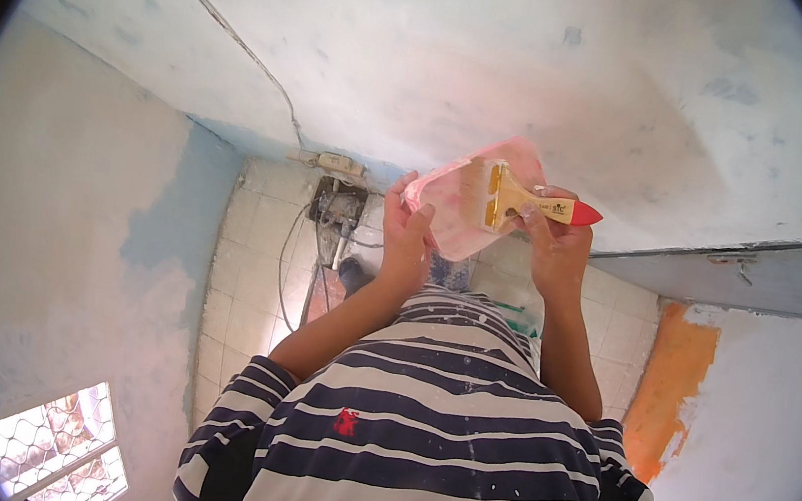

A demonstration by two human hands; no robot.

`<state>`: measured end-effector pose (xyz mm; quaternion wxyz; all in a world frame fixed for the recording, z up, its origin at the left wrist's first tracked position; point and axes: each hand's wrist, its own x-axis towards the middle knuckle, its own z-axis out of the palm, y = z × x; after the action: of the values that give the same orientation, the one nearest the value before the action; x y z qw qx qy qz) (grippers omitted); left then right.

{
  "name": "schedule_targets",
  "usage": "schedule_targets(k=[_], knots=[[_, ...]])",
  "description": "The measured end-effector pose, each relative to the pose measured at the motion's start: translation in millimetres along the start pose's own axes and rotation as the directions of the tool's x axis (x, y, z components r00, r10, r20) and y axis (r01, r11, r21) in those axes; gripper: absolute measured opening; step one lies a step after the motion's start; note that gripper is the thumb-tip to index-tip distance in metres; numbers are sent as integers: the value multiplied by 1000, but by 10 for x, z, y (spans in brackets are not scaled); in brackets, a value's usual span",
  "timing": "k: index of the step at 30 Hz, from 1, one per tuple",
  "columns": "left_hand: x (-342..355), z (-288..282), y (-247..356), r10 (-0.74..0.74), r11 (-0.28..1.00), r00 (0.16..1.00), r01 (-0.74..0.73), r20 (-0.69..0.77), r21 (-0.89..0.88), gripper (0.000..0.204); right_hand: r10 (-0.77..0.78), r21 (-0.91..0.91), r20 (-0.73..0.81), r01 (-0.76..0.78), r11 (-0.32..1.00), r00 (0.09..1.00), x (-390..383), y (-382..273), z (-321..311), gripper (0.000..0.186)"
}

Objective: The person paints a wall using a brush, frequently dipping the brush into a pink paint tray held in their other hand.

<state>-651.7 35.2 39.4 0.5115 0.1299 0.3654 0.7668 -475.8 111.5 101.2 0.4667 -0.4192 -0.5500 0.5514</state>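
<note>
Left hand (407, 243) fingers gripping pink plastic tray (443, 220) by rim, probably light, slightly flexible; right hand (559, 256) fingers wrapped round flat paintbrush (528, 207), handle likely stiff, best hold

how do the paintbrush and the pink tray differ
The paintbrush is yellowish with a red handle tip; the pink tray has no red tip.
The tray looks broader than the brush, with rounded corners; the brush narrows into a handle.
The right hand grips the brush, the left hand the tray.
Both are held up.
</note>
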Motion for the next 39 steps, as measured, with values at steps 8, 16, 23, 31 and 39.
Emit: schedule_targets(k=[8, 16, 23, 31, 39], knots=[[34, -118, 49, -25, 1000, 999, 25, 27, -14, 58, -36, 71, -56, 40, 997, 998, -113, -102, 24, 32], [237, -381, 398, -230, 970, 972, 225, 50, 97, 51, -236, 140, -56, 242, 960, 970, -270, -473, 13, 32], [372, -518, 759, -241, 970, 955, 236, 170, 51, 50, -236, -161, 124, 254, 954, 964, -350, -655, 353, 23], [511, -876, 1104, -315, 949, 923, 309, 222, 63, 57, -328, -457, 354, 468, 757, 876, -265, -680, 1234, 25], [739, -1233, 1385, -411, 889, 827, 457, 383, -34, 64, -331, -521, 573, 646, 558, 749, -282, -397, 1882, 32]])
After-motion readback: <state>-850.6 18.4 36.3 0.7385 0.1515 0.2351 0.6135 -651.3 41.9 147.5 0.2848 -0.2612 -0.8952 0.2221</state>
